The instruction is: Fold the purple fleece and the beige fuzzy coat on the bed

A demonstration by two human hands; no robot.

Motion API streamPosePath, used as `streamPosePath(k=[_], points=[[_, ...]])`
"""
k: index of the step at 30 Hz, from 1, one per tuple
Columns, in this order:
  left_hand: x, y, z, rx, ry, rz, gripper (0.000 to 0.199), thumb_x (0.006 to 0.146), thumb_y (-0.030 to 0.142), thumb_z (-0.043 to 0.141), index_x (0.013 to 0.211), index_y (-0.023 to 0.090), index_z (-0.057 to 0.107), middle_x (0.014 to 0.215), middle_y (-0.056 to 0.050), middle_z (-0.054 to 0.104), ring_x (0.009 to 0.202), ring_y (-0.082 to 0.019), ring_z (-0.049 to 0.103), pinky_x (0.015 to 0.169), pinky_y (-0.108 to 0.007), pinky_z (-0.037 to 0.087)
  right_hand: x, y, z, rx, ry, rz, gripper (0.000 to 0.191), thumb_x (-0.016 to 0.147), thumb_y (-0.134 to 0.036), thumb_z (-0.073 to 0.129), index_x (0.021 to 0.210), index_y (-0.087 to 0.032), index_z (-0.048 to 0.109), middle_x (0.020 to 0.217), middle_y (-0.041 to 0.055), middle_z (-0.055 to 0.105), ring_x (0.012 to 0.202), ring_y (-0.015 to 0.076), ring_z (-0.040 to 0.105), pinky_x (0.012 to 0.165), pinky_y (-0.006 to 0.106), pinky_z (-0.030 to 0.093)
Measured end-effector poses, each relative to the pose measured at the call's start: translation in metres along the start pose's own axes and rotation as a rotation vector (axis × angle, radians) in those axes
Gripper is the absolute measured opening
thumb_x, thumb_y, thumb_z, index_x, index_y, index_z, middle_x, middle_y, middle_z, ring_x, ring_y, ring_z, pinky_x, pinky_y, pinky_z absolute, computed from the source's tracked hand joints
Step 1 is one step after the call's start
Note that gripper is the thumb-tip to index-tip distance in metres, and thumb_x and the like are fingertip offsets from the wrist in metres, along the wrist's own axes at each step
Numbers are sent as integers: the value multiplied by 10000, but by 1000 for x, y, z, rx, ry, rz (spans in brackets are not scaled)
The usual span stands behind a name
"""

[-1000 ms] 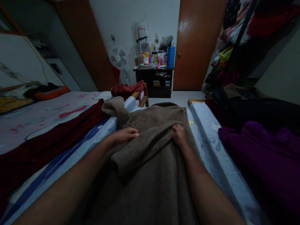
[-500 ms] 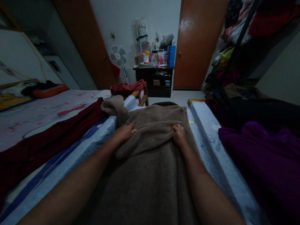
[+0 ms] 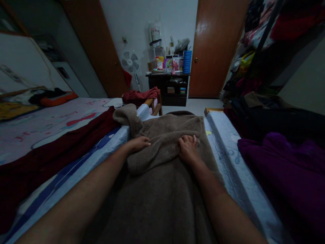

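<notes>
A brown fleecy garment [image 3: 162, 196] stretches along the middle of the bed, with a fold of cloth bunched across its upper part. My left hand [image 3: 139, 143] lies at the left end of that fold, its fingers together over the cloth and the fingertips partly hidden. On the right part of the fold rests my right hand [image 3: 188, 147], palm down with its fingers spread on the fabric. One sleeve [image 3: 128, 117] of the garment is crumpled beyond my left hand.
Dark red cloth [image 3: 63, 149] lies to the left, purple clothing [image 3: 276, 169] to the right. Past the bed's far end are a wooden chair [image 3: 157, 105] with red cloth, a dark cabinet [image 3: 175, 99] and a fan [image 3: 131, 62].
My right hand has let go of its pinch on the cloth, spread its fingers and shifted slightly left. My left hand stays at the fold's left end. The view has shifted slightly.
</notes>
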State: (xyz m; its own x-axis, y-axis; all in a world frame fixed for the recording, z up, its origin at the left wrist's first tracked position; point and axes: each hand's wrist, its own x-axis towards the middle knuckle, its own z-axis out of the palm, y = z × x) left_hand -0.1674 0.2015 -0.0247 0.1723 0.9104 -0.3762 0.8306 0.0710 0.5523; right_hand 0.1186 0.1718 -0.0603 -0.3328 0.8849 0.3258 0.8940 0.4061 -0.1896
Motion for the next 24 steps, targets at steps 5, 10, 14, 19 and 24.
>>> streamPosePath(k=[5,10,14,19,24], points=[[3,-7,-3,-431,-99,-34,387,597,500,709,817,190,634,827,-15,690,805,-213,635,739,-316,495,-5,-39,-4,47,-146,-252,330,721,-261,638,1038,-195,573,1096,92,539,1039,261,436,987,409,289],[-4,-8,-2,-566,-134,-67,409,568,492,763,812,187,638,817,-10,688,814,-216,644,748,-327,503,-5,-55,-1,72,-180,-356,181,799,-224,571,979,-201,578,1031,73,574,973,241,470,866,358,351],[-22,-8,-6,-648,-132,-17,508,600,526,768,957,192,630,963,-35,700,915,-229,655,797,-328,514,-6,-53,-9,174,-78,-332,103,797,-137,521,872,-200,553,965,62,572,918,221,475,814,331,371],[-36,-11,-15,-511,-175,35,662,598,430,778,1180,206,557,1163,-50,666,1048,-248,637,845,-317,513,-17,-44,-19,378,114,-276,179,730,-78,503,857,-205,516,1080,79,558,1014,228,465,889,346,379],[-23,-6,-11,10,115,103,525,669,387,646,1144,171,586,1130,-49,677,1066,-257,620,867,-314,487,-33,-43,-11,297,-67,-232,271,726,-60,479,960,-183,539,964,67,583,936,219,485,856,340,382]])
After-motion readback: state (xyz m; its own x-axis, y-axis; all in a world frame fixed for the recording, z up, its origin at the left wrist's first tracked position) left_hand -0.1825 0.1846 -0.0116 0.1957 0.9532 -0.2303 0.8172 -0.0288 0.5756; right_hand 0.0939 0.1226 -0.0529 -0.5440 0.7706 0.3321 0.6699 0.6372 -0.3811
